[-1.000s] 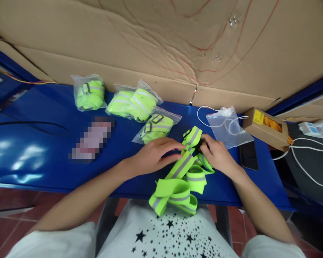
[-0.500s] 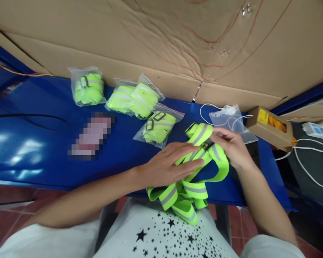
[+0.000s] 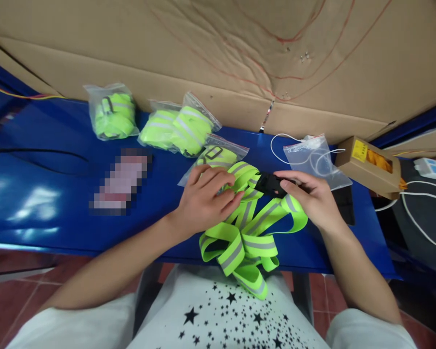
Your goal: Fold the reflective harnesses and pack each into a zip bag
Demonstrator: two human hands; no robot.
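My right hand [image 3: 310,196] pinches a black buckle [image 3: 271,184] between thumb and fingers, at the upper end of a neon green strap [image 3: 257,242] with a grey stripe. Loops of the strap hang over the table's front edge towards my shirt. My left hand [image 3: 209,198] lies on the strap's left side with bent fingers; whether its fingertips grip the webbing is hard to see. Just behind it, partly covered, is a clear bag with a folded green strap [image 3: 221,155].
Further bagged green straps [image 3: 116,116] [image 3: 191,130] line the back of the blue table [image 3: 65,184]. A blurred-out flat object [image 3: 121,182] lies left. An empty clear bag [image 3: 308,157], white cable, brown box [image 3: 370,165] and dark flat item [image 3: 343,203] are on the right.
My left hand has drawn back to the left and its fingers have curled. The black buckle in my right hand now shows plainly. The view has shifted slightly.
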